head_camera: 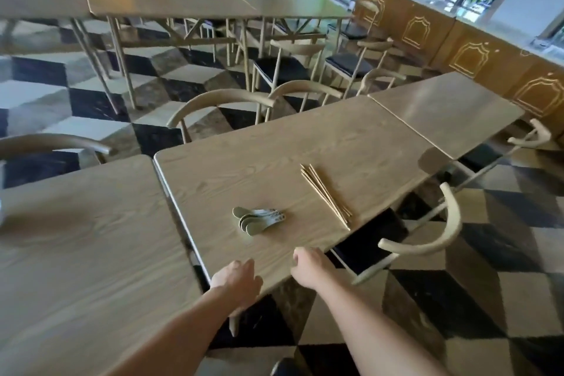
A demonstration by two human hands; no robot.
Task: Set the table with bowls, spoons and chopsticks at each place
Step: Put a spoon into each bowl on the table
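A small pile of pale green spoons [259,220] lies on the wooden table [274,162], near its front edge. To their right a bundle of wooden chopsticks [325,195] lies at a slant. No bowl shows on this table. My left hand [236,281] rests flat on the table's near corner, fingers apart, holding nothing. My right hand [308,265] is loosely curled at the table's front edge, just below the spoons, with nothing in it.
A second wooden table [76,253] adjoins on the left and a third [442,110] on the far right. Curved-back chairs stand round them; one [427,241] is at the right edge, its dark seat tucked under. More tables and chairs stand behind on a chequered floor.
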